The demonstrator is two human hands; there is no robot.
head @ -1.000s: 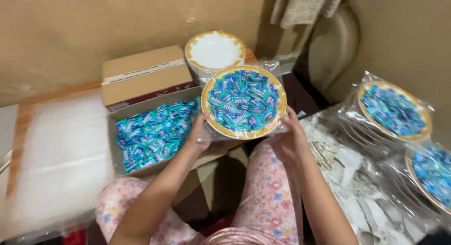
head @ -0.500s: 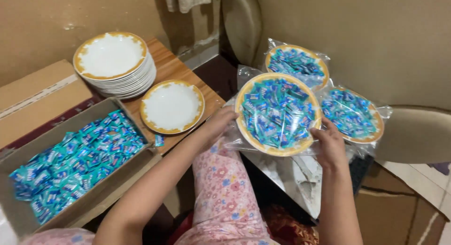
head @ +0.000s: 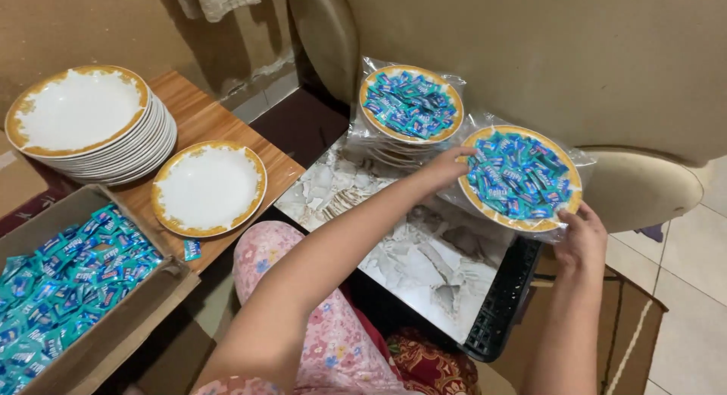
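Clear plastic crinkles under both hands. Her left hand [head: 447,166] pinches the near-left rim of the wrapped plate [head: 521,180], fingers curled over the edge; her right hand [head: 581,240] cups the lower-right rim from beneath, thumb on top. That plate, heaped with blue sweets under the wrap, hangs tilted toward her just above the marbled counter [head: 409,251], right beside a second wrapped plate [head: 410,102] that sits on a short stack.

To do this well, I'd say she should level the plate before it goes down, keep the grip on the rim rather than the loose wrap, and leave it just apart from its neighbour so the plastic doesn't snag.

Farther left, an empty plate [head: 209,187] and a tall stack [head: 87,122] rest on a wooden board, with a box of sweets [head: 68,281] beside them.
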